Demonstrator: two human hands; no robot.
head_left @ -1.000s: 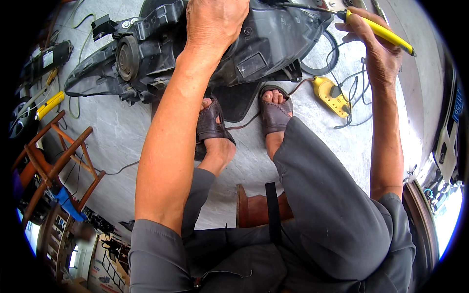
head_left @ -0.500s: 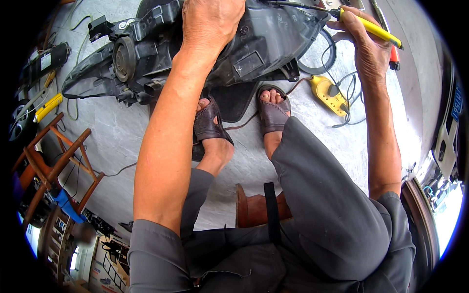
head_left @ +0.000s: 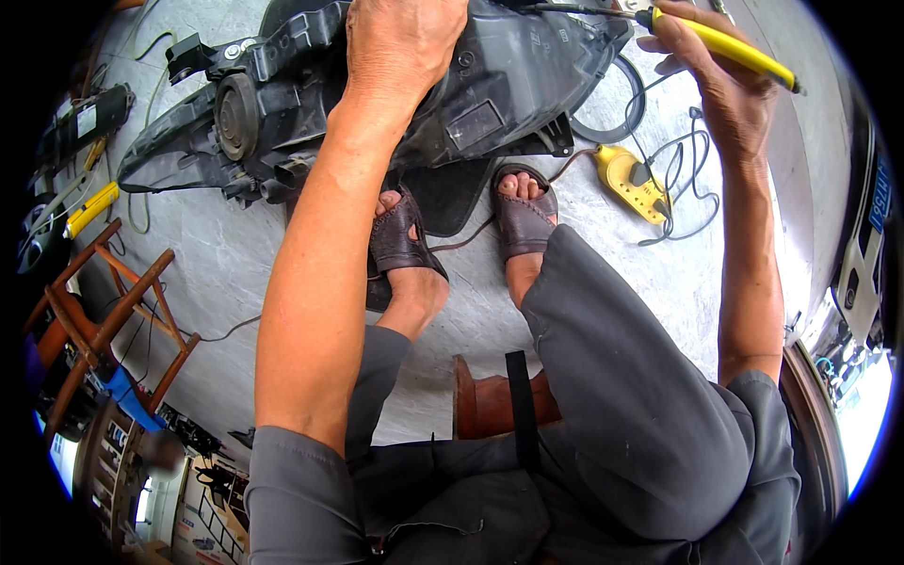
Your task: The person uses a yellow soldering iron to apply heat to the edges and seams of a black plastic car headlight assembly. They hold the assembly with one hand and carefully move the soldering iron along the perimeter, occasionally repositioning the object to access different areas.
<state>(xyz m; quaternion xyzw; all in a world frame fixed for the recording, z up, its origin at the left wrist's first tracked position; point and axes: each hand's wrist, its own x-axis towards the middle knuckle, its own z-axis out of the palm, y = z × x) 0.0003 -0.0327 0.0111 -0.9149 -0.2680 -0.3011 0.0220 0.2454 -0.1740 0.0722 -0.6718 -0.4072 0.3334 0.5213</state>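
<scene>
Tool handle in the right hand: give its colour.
The tool handle is bright yellow; the head view shows it best.

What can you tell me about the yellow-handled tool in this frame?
The yellow-handled tool has a long, smooth handle, plastic by its look, with dark ends and a thin dark shaft. The right hand holds it by the handle, slanting down to the right. Its shaft points left over the black housing; whether its tip touches is unclear.
</scene>
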